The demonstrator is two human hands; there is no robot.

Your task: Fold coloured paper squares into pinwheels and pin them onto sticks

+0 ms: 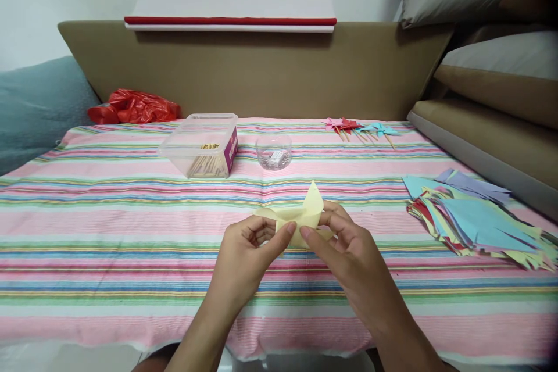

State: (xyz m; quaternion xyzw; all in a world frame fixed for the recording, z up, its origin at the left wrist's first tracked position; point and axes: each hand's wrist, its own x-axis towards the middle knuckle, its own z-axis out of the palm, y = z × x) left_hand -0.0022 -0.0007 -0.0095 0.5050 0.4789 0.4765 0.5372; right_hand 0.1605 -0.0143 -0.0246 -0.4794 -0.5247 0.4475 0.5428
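Observation:
A pale yellow paper pinwheel (310, 203) is held between my two hands over the striped cloth, its blades bent toward the middle and one tip pointing up. My left hand (248, 244) pinches its left side, thumb on the near face. On the right side, my right hand (344, 241) grips the paper with the thumb near the centre and the fingers behind. Parts of the paper behind the fingers are hidden. I cannot tell whether a pin sits at its centre.
Beyond my hands stand a clear plastic box (198, 133) of wooden sticks and a round clear tub (274, 152) with small items. Finished pinwheels (357, 129) lie at the back right. Cut coloured paper (479, 218) is piled at right; a red plastic bag (135, 106) lies back left.

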